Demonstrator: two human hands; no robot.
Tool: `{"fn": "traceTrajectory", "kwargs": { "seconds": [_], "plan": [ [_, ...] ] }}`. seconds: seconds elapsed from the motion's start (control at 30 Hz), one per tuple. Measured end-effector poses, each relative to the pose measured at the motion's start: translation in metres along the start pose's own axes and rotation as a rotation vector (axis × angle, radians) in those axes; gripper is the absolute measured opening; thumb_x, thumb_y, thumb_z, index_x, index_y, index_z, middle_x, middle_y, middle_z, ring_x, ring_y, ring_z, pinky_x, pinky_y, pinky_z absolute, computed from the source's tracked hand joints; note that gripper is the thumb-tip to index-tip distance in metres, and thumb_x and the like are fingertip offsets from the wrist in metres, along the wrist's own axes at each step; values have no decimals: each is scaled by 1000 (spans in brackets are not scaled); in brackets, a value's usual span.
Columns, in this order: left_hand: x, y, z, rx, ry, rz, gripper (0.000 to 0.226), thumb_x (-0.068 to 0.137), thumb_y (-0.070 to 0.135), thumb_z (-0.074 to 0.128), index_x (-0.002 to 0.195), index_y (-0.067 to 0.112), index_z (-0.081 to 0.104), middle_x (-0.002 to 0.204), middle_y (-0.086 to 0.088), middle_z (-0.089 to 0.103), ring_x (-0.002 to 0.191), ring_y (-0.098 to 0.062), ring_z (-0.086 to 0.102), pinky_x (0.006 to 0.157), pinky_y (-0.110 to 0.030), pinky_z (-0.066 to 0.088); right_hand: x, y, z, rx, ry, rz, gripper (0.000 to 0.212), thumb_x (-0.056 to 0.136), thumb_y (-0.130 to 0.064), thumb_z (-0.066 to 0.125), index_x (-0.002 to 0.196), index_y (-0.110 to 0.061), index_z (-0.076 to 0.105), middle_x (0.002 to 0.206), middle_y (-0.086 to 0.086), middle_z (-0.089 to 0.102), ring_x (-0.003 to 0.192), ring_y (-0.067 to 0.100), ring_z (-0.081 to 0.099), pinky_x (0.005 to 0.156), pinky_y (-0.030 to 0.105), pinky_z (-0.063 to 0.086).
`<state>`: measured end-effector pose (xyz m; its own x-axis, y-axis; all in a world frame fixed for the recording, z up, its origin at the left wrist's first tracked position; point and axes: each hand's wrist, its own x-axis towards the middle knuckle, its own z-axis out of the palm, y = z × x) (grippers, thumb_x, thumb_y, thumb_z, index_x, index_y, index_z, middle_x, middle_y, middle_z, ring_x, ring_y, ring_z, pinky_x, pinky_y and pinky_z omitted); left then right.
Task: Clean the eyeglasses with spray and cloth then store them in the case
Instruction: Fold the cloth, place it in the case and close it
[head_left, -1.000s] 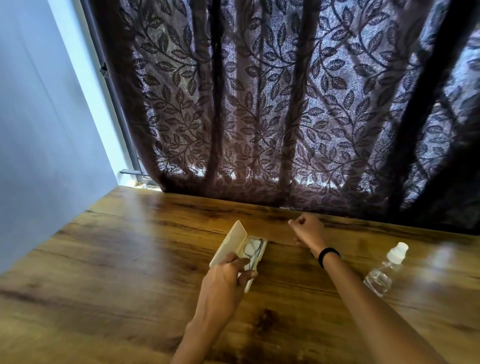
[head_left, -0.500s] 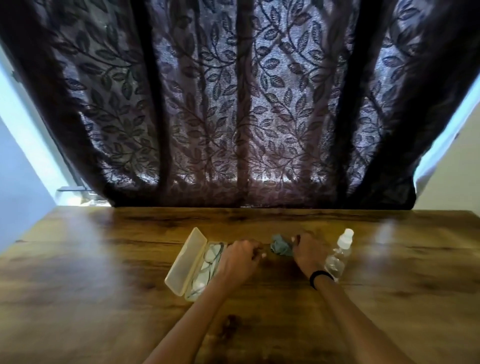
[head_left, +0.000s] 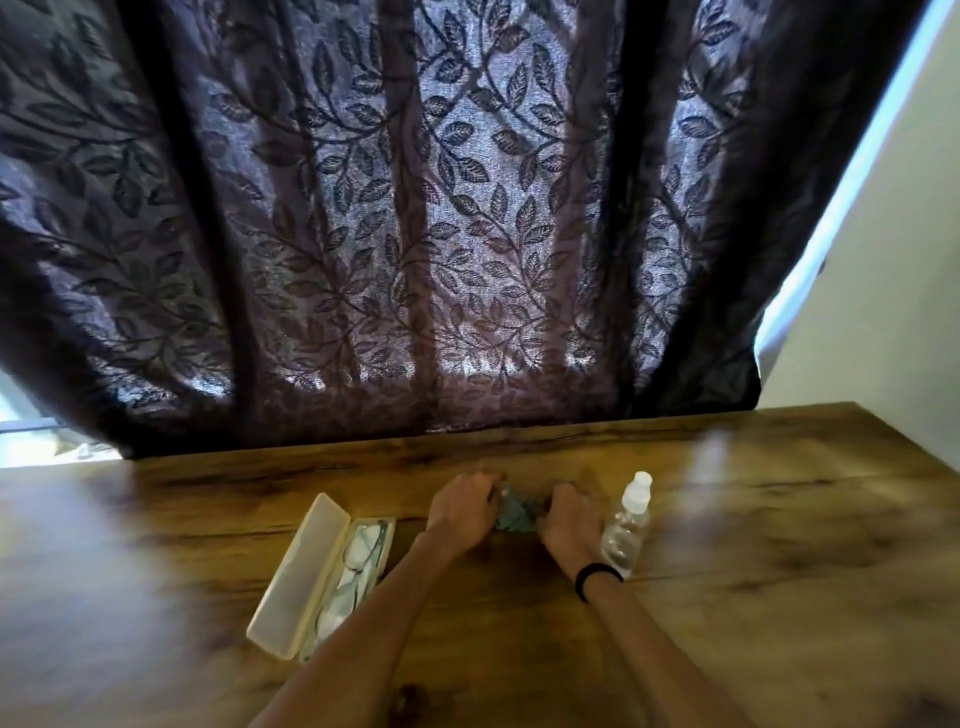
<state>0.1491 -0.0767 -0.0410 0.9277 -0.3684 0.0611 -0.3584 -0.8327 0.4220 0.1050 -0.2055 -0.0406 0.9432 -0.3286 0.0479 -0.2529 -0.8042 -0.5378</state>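
Both hands meet over a small teal cleaning cloth (head_left: 513, 515) bunched on the wooden table (head_left: 779, 545). The left hand (head_left: 464, 514) has its fingers curled in around the cloth's left edge, and the right hand (head_left: 568, 521) is curled on its right edge — the cloth shows only as a crumpled patch in the gap between them, touching both. A black band (head_left: 597, 578) circles the right wrist.

Just beside the right hand, on its outer side, a clear spray bottle (head_left: 627, 530) with a white nozzle stands upright on the table, close to the wrist; whether it touches the hand cannot be told.

To the left of the left forearm lies the pale eyeglass case (head_left: 298, 577), open, its lid laid back to the left. The eyeglasses (head_left: 358, 564) lie folded inside the case's right half, with a thin dark frame and the lenses catching light — the near end of the case passes under the left forearm.

A dark curtain (head_left: 415, 234) with a leaf pattern hangs behind the table's far edge.
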Motion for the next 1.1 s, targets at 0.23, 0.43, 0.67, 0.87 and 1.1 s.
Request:
{"fn": "traceTrajectory", "kwargs": {
  "seconds": [0.23,0.43,0.67,0.87,1.1],
  "plan": [
    [21,3,-22,-311,-114,345,46,67,18,78,110,9,64,106,-7,66,98,-13,57,83,-15,38,2,-12,-25,489,-111,-174,12,91,-4,50,85,-14,54,80,-2,60,80,19,59,61,21,45],
    [11,4,-59,-506,-190,278,23,69,25,79,87,15,70,75,3,63,70,-4,53,69,-29,42,-1,-27,-55,554,-26,-366,9,85,0,59,87,-3,66,79,-2,62,74,-2,54,63,2,41],
    [-11,-4,-80,-448,-113,276,8,73,33,75,74,27,69,68,1,65,66,-15,55,64,-42,46,-5,-36,-70,517,67,-511,17,87,0,55,86,-15,64,86,-13,56,84,-2,55,72,3,41],
    [-25,-11,-82,-553,-48,270,8,75,18,74,81,15,71,78,-8,69,72,-22,62,70,-40,50,-10,-40,-75,414,73,-625,19,88,2,51,95,-7,66,90,-4,54,84,1,53,75,2,39],
    [-34,-10,-83,-639,13,253,6,82,7,65,84,2,68,77,6,63,69,5,58,69,-13,47,-16,-45,-79,261,116,-639,18,90,-1,48,90,-6,66,88,2,52,76,9,50,66,6,36]
  ]
}}
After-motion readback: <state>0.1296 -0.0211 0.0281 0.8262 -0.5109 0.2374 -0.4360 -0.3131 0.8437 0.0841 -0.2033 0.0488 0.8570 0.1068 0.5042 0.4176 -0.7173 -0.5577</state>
